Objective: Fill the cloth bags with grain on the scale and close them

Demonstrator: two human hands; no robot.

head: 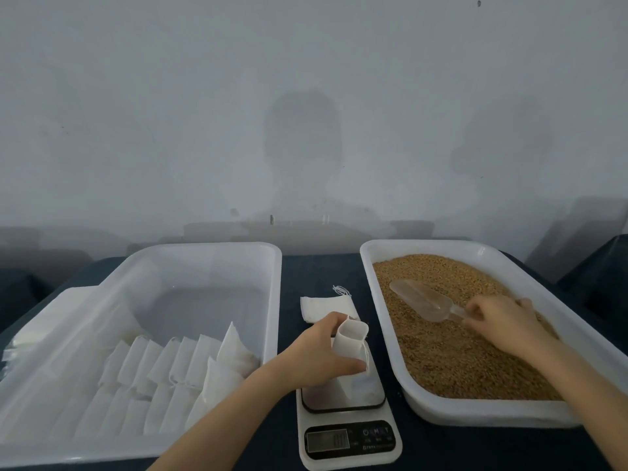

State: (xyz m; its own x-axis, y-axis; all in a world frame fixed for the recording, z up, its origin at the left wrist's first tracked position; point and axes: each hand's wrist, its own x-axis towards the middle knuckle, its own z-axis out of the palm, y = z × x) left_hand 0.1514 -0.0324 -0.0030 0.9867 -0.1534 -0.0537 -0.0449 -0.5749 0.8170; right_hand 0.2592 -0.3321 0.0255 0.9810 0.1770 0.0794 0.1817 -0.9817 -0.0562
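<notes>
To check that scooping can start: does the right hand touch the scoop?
Touching. The head view shows fingers of the right hand pinching the scoop by its handle.

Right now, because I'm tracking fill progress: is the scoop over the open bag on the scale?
No, the scoop rests on the grain, its handle gripped by the right hand, aside from the bag.

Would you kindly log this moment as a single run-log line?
left hand: holds open cloth bag upright on scale | right hand: grips scoop handle on grain | spare bag lies behind scale
</notes>
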